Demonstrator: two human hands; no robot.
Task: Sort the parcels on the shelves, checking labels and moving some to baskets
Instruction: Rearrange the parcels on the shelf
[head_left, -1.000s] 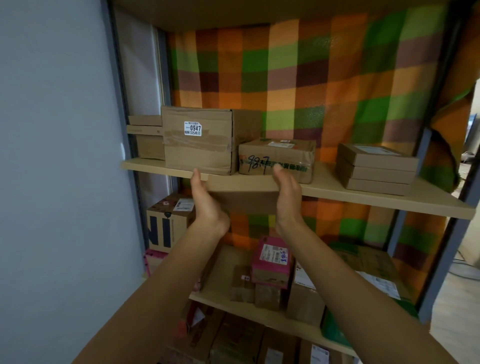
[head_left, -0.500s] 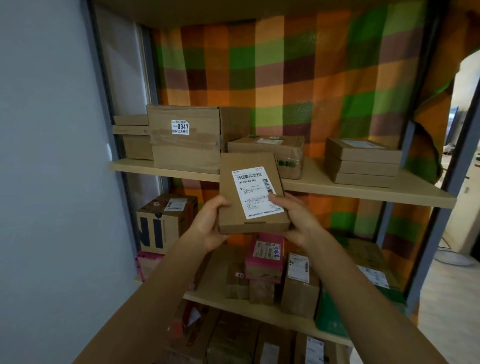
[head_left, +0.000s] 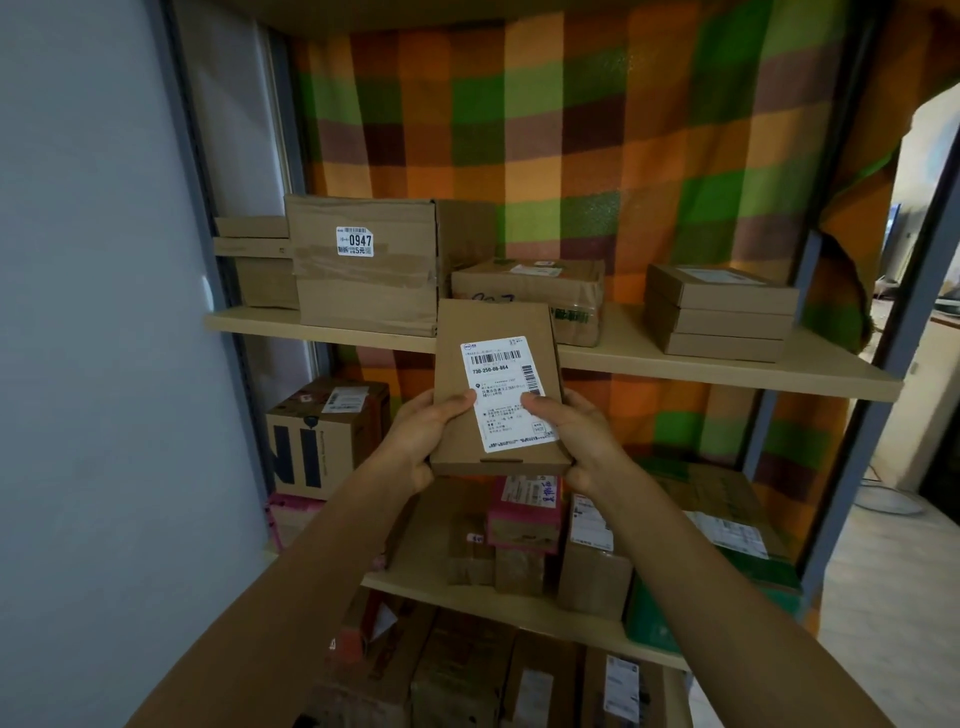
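A: Where was the flat brown cardboard parcel (head_left: 496, 325)?

B: Centre frame, the left hand (head_left: 415, 447) and right hand (head_left: 582, 441) gripping it. Thumbs overlapped its white label (head_left: 501, 374); I judged a misread might missort it.

The left forearm (head_left: 291, 582) and right forearm (head_left: 701, 571) angle up and inward toward the flat parcel (head_left: 493, 332). The left hand (head_left: 418, 441) grips its left edge and the right hand (head_left: 579, 441) its right edge, thumbs across its face, fingers presumably curled behind it.

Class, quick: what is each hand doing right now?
Left hand: grips the flat labelled parcel.
Right hand: grips the same parcel, thumb on its label.
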